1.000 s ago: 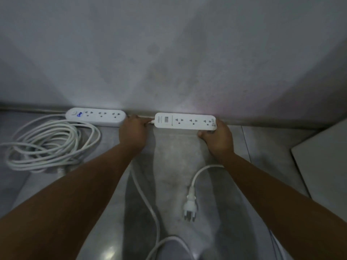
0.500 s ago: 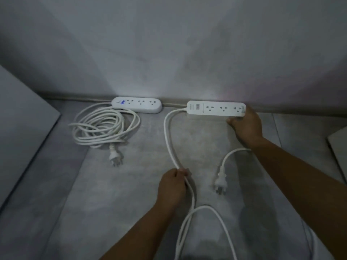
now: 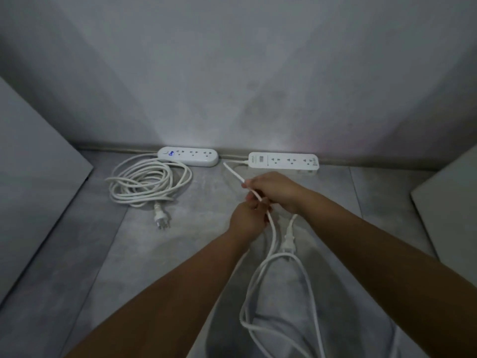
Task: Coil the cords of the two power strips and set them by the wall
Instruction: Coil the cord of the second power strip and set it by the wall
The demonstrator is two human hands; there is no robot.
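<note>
Two white power strips lie against the wall. The left strip (image 3: 188, 156) has its cord (image 3: 147, 182) coiled on the floor beside it, plug (image 3: 161, 215) lying loose at the front. The right strip (image 3: 283, 161) has a loose cord (image 3: 273, 236) that runs from its left end back toward me. My left hand (image 3: 247, 218) and my right hand (image 3: 276, 189) are close together, both closed on that cord a short way in front of the right strip. The cord's plug (image 3: 288, 243) rests on the floor below my right hand, and slack loops trail near the bottom edge.
The floor is grey tile meeting a grey wall (image 3: 232, 86). A pale panel (image 3: 33, 156) leans in at the left, and another pale panel (image 3: 449, 200) stands at the right. Open floor lies between the two strips and in front of the coiled cord.
My right hand has left the right strip and come down onto its cord beside my left hand. My left hand has moved up along the cord toward the strip.
</note>
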